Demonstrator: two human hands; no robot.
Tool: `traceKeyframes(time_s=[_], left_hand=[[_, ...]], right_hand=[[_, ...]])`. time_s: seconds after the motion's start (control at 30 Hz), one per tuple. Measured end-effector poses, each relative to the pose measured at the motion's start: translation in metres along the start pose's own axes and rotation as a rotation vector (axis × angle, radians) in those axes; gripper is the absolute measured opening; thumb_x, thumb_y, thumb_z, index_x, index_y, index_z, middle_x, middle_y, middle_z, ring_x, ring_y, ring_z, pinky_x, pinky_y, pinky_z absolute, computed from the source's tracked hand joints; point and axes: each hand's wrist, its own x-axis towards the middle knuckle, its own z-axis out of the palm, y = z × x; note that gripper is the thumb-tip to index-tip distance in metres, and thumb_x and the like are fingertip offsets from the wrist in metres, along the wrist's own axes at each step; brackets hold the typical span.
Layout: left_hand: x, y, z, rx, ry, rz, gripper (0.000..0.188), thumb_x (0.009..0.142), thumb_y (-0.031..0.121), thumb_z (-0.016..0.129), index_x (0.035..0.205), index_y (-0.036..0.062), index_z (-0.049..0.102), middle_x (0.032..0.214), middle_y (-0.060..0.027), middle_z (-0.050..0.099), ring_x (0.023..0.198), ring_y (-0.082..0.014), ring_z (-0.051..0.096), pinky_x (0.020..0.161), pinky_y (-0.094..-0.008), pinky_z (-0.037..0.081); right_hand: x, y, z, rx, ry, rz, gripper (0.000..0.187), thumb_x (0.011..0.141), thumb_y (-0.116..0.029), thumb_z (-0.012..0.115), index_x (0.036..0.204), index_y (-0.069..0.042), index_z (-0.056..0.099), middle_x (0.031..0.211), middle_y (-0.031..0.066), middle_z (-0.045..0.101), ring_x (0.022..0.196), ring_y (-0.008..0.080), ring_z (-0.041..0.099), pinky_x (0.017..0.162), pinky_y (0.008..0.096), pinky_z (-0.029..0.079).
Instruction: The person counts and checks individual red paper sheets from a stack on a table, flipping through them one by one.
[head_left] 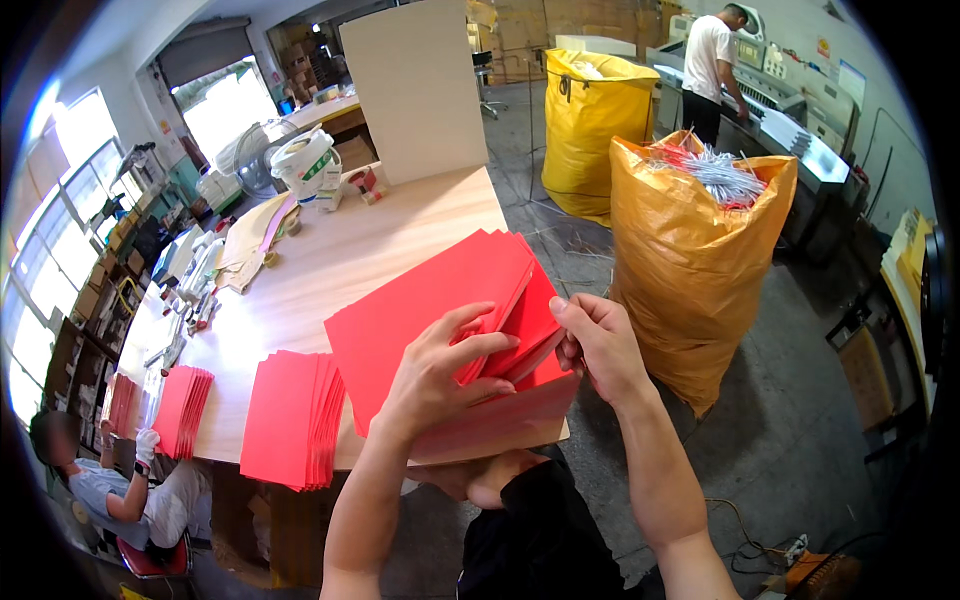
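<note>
A large stack of red paper sheets (420, 310) lies slightly fanned at the near right corner of the table. My left hand (440, 365) rests over its right part, fingers spread across the sheets. At the stack's right edge, the thumb and fingers of my right hand (603, 345) pinch the edge of a red sheet (535, 310). Several sheets are lifted and parted there, with gaps between them. Left of my left forearm lies another fanned red stack (292, 415). A smaller red stack (183, 408) is farther left.
The wooden table (440, 215) carries a white bucket (303, 165) and an upright pale board (415, 95) at its far side. Orange (695, 270) and yellow (598, 140) sacks stand right. A seated co-worker (110, 490) wears white gloves; another person (712, 65) stands at a machine.
</note>
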Motion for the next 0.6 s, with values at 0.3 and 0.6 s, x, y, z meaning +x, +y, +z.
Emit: traceKeyframes(time_s=[0.3, 0.6], left_hand=[[-0.001, 0.000, -0.001, -0.011, -0.020, -0.008, 0.054, 0.079, 0.017, 0.096, 0.131, 0.0211, 0.080, 0.155, -0.0161, 0.061, 0.130, -0.0368, 0.071, 0.107, -0.0480, 0.061], [0.000, -0.007, 0.007, 0.112, 0.000, 0.090, 0.048, 0.097, 0.008, 0.070, 0.141, 0.0279, 0.074, 0.162, -0.0174, 0.054, 0.120, -0.0374, 0.070, 0.102, -0.0470, 0.059]], right_hand=[[-0.004, 0.003, -0.006, 0.104, -0.062, -0.082, 0.047, 0.109, -0.043, 0.070, 0.079, -0.009, 0.060, 0.068, -0.0019, 0.060, 0.056, 0.0071, 0.057, 0.050, 0.0235, 0.042], [0.007, 0.023, 0.008, -0.304, 0.148, -0.369, 0.041, 0.108, -0.019, 0.070, 0.071, -0.010, 0.054, 0.063, -0.0035, 0.055, 0.055, 0.0058, 0.053, 0.051, 0.0245, 0.039]])
